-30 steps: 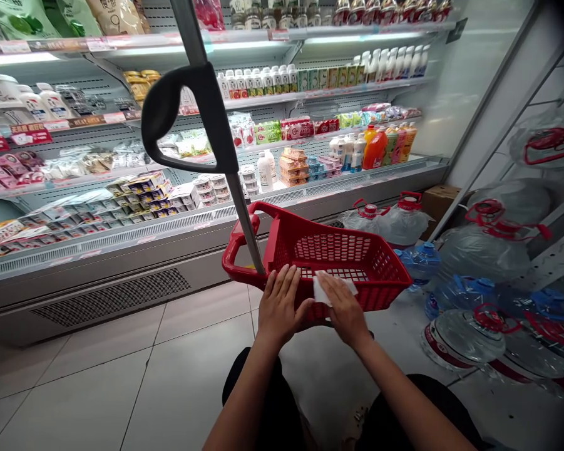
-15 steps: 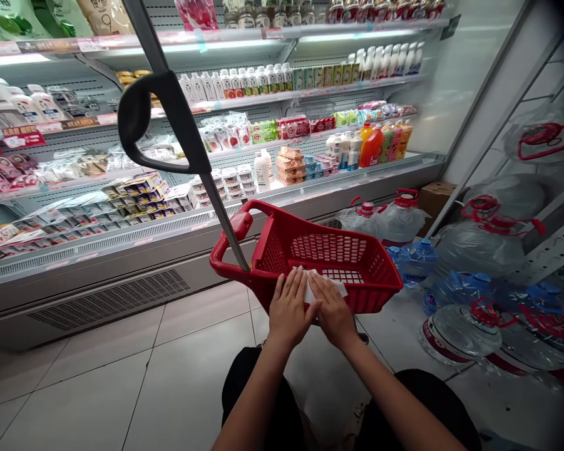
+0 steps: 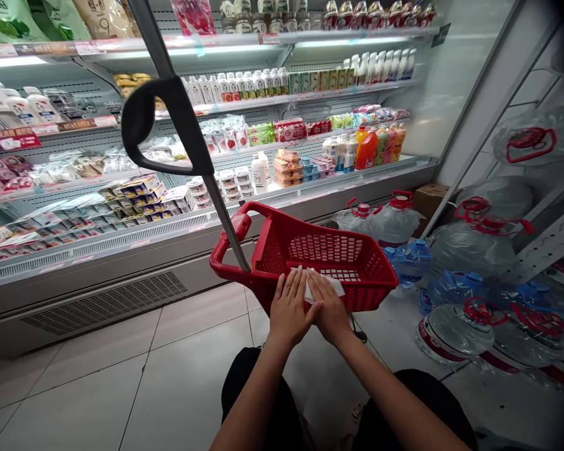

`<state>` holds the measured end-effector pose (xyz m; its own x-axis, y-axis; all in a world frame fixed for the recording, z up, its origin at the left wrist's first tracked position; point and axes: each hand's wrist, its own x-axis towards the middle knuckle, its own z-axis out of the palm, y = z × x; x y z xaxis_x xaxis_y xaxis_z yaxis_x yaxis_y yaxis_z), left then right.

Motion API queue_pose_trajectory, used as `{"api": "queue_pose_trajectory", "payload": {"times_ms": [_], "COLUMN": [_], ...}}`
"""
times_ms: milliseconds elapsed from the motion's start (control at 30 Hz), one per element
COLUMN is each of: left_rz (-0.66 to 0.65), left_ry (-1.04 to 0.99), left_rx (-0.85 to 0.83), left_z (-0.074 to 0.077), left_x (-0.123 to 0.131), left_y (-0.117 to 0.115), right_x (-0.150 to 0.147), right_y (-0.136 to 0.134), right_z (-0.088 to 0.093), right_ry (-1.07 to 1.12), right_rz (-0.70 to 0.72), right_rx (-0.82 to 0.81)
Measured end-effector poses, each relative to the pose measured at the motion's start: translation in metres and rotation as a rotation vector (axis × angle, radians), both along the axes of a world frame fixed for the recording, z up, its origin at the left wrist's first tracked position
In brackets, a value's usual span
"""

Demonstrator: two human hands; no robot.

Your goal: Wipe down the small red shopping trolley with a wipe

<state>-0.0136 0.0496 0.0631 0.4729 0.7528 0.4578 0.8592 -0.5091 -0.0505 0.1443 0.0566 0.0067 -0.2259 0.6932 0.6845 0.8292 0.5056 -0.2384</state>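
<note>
A red plastic shopping basket [image 3: 357, 250] stands on the tiled floor in front of me, its long metal pull handle with a black grip [image 3: 169, 125] rising to the upper left. My left hand [image 3: 291, 307] lies flat on the basket's near rim with fingers stretched out. My right hand [image 3: 326, 307] presses a white cloth [image 3: 331, 285] against the same rim, fingers laid over it. The two hands touch side by side.
An open chiller [image 3: 192, 232] with shelves of bottles and packets runs along the back. Several large water jugs [image 3: 451, 326] with red handles lie and stand at the right. A cardboard box [image 3: 429, 197] sits by the chiller's end. Grey floor tiles spread left.
The basket and its handle have shifted left, and both hands have moved left with it, closing together on the near rim.
</note>
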Motion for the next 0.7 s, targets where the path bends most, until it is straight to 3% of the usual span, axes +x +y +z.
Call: {"api": "queue_pose_trajectory", "payload": {"times_ms": [100,167,267,333,433,567,633,700], "left_rz": [-0.020,-0.027,-0.012,-0.003,-0.013,-0.040,-0.057,-0.074], "left_ry": [0.013,0.014,-0.007,-0.025,-0.038,-0.016,0.004,0.011], "left_rx": [-0.007,-0.018,-0.034,-0.042,-0.045,-0.035,-0.032,-0.032], "left_z": [0.003,0.006,0.010,0.010,0.006,0.001,0.001,0.003], "left_x": [-0.007,-0.011,-0.014,-0.011,-0.003,0.000,-0.005,-0.012], "left_y": [0.002,0.003,0.005,0.005,0.005,0.005,0.007,0.009], "right_x": [0.006,0.043,0.103,0.117,0.083,0.014,0.013,0.036], "right_y": [-0.001,-0.006,-0.013,-0.014,-0.008,0.001,0.001,-0.002], "right_z": [-0.001,-0.012,-0.030,-0.035,-0.027,-0.007,-0.004,-0.009], "right_ry": [-0.024,-0.065,-0.023,0.029,0.051,0.005,-0.008,-0.037], "right_rz": [0.021,-0.006,-0.168,-0.257,-0.222,-0.005,0.020,-0.003], "right_rx": [0.004,-0.001,-0.012,-0.028,-0.019,-0.005,-0.007,-0.011]}}
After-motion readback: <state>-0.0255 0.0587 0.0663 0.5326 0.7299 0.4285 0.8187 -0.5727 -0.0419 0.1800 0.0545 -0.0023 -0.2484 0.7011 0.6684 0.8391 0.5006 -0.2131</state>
